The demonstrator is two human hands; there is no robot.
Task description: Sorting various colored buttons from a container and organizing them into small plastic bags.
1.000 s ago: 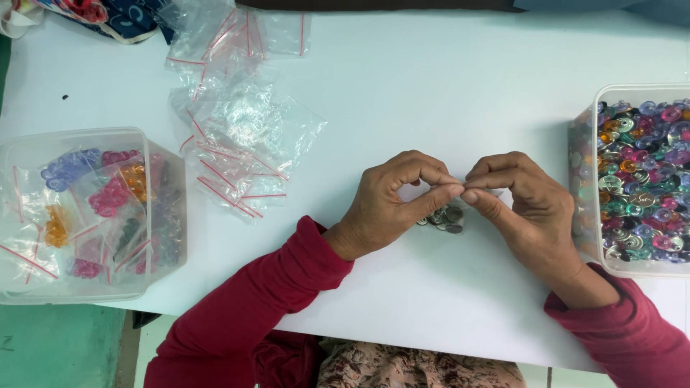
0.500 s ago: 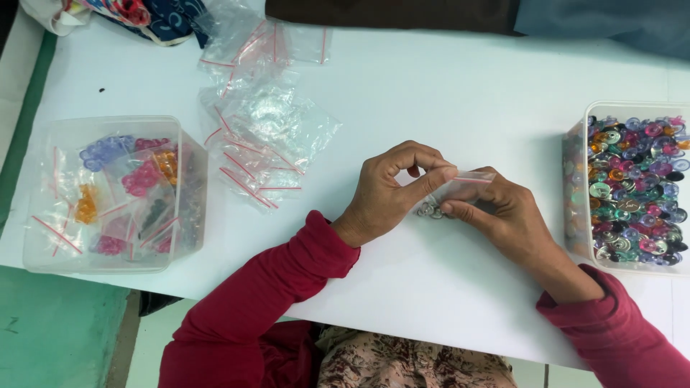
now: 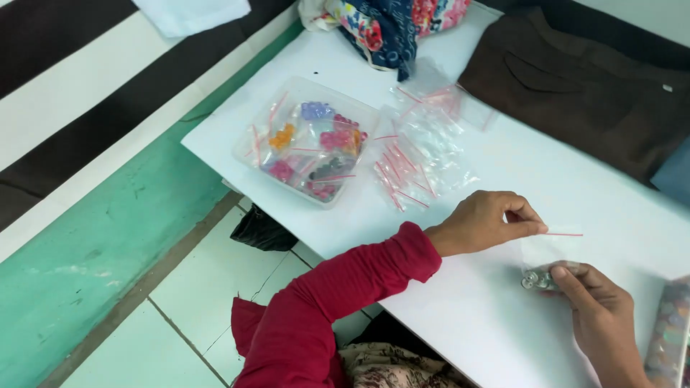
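Observation:
My left hand [image 3: 487, 219] pinches the red-striped top edge of a small clear zip bag [image 3: 552, 248] over the white table [image 3: 503, 165]. My right hand [image 3: 602, 320] holds the bag's lower end, where a few small shiny pieces [image 3: 535, 279] sit inside. Both arms wear red sleeves. A loose pile of empty clear zip bags [image 3: 420, 154] lies just left of my left hand.
A clear plastic tub [image 3: 309, 140] with filled bags of coloured pieces stands near the table's left corner. Another tub of colourful pieces [image 3: 672, 323] shows at the right edge. Patterned cloth [image 3: 388, 21] and a dark brown garment [image 3: 575, 86] lie at the back. Tiled floor is below left.
The camera has swung left and tilted. My hands have moved apart, stretching the small bag between them, with the left now on its top edge and the right at its bottom.

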